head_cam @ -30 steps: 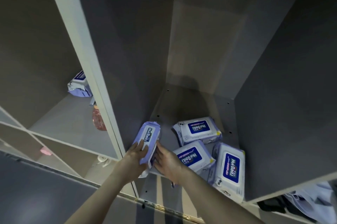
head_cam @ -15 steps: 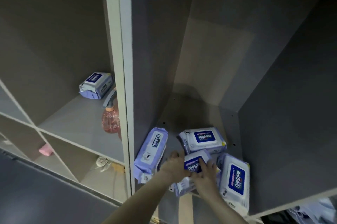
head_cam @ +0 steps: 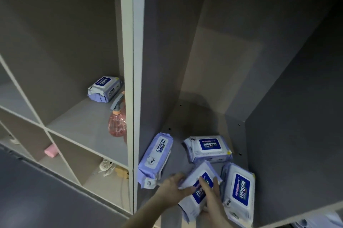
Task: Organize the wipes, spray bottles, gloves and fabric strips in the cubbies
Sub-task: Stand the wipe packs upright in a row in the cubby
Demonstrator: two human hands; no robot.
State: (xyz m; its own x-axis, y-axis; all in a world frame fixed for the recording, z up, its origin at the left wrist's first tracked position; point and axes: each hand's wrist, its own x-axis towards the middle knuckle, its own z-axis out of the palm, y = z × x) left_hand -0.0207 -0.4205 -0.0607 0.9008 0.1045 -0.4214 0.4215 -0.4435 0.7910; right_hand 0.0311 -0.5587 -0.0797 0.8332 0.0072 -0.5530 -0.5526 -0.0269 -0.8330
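Note:
Several white-and-purple wipe packs lie on the floor of the tall right cubby. Both my hands grip the front middle pack [head_cam: 199, 177]: my left hand [head_cam: 171, 189] on its left edge, my right hand [head_cam: 212, 196] across its blue label. Another pack [head_cam: 155, 159] leans on its side against the left wall. One pack [head_cam: 207, 148] lies flat behind, and one [head_cam: 239, 190] lies at the front right. In the left cubby a further wipe pack [head_cam: 104, 88] sits at the back, with a pink spray bottle [head_cam: 117, 122] in front of it.
A white divider [head_cam: 132, 79] separates the two cubbies. Lower left cubbies hold a pink block [head_cam: 51, 150] and a pale knitted item [head_cam: 105, 167] beside something yellow. Light fabric [head_cam: 315, 222] shows below the right cubby's shelf edge.
My hands let go of the pack now leaning on the left wall and moved right onto the front middle pack. The view shifted left, showing more of the left cubby.

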